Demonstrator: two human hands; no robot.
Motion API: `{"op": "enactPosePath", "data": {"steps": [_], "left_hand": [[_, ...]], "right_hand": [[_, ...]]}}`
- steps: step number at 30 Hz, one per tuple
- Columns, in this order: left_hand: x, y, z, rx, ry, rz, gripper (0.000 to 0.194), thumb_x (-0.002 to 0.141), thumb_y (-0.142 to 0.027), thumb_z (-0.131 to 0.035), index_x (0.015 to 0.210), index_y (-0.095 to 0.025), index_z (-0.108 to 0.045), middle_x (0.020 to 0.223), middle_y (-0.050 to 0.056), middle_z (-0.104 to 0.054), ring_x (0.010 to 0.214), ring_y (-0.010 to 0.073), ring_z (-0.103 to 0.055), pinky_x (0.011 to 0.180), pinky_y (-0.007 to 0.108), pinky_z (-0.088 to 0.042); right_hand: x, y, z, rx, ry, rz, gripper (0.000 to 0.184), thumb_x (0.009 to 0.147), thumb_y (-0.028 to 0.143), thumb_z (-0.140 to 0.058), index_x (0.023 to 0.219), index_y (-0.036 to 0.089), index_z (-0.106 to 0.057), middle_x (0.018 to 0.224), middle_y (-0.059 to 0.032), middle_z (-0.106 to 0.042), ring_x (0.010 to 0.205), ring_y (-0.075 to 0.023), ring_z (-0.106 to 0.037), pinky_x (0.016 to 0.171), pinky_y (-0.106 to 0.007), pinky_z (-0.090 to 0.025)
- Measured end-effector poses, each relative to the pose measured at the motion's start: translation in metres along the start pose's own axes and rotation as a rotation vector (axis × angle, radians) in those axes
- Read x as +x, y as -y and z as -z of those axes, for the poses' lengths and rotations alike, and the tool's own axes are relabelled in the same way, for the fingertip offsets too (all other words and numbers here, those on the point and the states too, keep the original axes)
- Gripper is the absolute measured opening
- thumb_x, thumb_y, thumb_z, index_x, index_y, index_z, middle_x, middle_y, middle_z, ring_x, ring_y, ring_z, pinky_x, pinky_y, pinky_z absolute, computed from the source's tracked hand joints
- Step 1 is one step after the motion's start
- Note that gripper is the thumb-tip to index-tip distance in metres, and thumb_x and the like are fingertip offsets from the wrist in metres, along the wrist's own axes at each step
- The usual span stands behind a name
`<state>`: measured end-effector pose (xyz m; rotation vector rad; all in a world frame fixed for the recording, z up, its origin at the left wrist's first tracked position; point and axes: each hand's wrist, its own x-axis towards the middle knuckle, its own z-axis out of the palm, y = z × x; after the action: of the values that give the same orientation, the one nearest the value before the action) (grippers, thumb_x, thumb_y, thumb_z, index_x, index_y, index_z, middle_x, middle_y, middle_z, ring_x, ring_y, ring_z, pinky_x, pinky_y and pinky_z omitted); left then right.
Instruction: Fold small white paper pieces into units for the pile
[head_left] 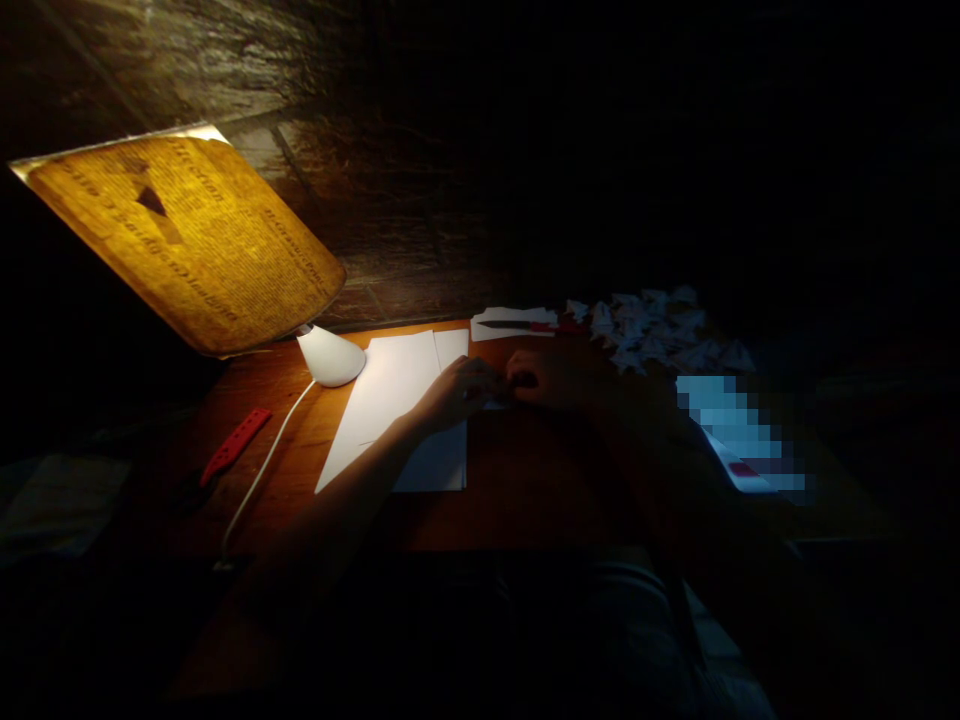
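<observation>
Left hand point(463, 386) and right hand point(541, 379) were curled at a paper piece point(493, 405); grip could not be determined. White sheets point(397, 375) lay to their left.

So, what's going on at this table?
Someone's left hand and right hand are close together at what looks like a small bit of paper; the dark hides their exact grip. White sheets lie by the left hand, a lit lamp shines from the left, and folded-looking paper pieces are heaped to the right.
</observation>
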<state>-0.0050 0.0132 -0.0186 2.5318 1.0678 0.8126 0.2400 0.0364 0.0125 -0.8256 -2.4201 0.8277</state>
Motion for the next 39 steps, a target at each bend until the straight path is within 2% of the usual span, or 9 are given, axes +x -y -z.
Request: {"op": "enactPosePath", "data": {"steps": [7, 14, 19, 27, 39], "left_hand": [[0.001, -0.001, 0.001, -0.016, 0.007, 0.020, 0.025, 0.091, -0.013, -0.067, 0.101, -0.028, -0.084, 0.106, 0.005, -0.075, 0.103, 0.0241, -0.064, 0.097, 0.045, -0.053], [0.001, -0.003, 0.003, -0.007, 0.009, 0.001, 0.030, 0.090, -0.010, -0.065, 0.102, -0.029, -0.085, 0.105, 0.005, -0.075, 0.103, 0.0243, -0.065, 0.094, 0.043, -0.055], [0.002, -0.007, 0.005, -0.033, 0.011, -0.033, 0.025, 0.088, -0.011, -0.066, 0.099, -0.026, -0.083, 0.102, 0.004, -0.079, 0.100, 0.0234, -0.068, 0.093, 0.041, -0.055], [0.002, -0.005, 0.000, -0.007, -0.005, -0.098, 0.017, 0.090, -0.017, -0.069, 0.097, -0.025, -0.083, 0.100, 0.005, -0.082, 0.097, 0.0230, -0.072, 0.091, 0.041, -0.056], [0.002, -0.011, -0.002, 0.049, 0.030, -0.125, 0.018, 0.091, -0.020, -0.070, 0.103, -0.025, -0.083, 0.105, 0.005, -0.083, 0.101, 0.0243, -0.072, 0.092, 0.041, -0.057]], "right_hand": [[-0.001, 0.002, 0.000, -0.023, -0.003, -0.017, 0.007, 0.085, 0.014, -0.066, 0.082, 0.018, -0.071, 0.105, -0.0076, -0.071, 0.089, -0.0188, -0.067, 0.081, -0.032, -0.050], [0.000, -0.002, -0.002, -0.041, -0.016, -0.026, 0.005, 0.087, 0.017, -0.066, 0.087, 0.017, -0.072, 0.102, -0.0079, -0.072, 0.087, -0.0191, -0.067, 0.079, -0.032, -0.049], [0.000, -0.004, -0.001, -0.046, -0.016, -0.039, 0.009, 0.089, 0.021, -0.066, 0.092, 0.016, -0.073, 0.102, -0.0078, -0.072, 0.086, -0.0189, -0.066, 0.077, -0.031, -0.048], [-0.001, -0.001, 0.003, -0.108, -0.048, -0.022, 0.010, 0.091, 0.024, -0.066, 0.090, 0.016, -0.073, 0.101, -0.0089, -0.071, 0.086, -0.0195, -0.065, 0.076, -0.032, -0.048], [-0.003, 0.001, 0.004, -0.191, -0.109, -0.044, 0.007, 0.093, 0.017, -0.065, 0.089, 0.017, -0.072, 0.106, -0.0096, -0.073, 0.091, -0.0204, -0.064, 0.085, -0.034, -0.049]]}}
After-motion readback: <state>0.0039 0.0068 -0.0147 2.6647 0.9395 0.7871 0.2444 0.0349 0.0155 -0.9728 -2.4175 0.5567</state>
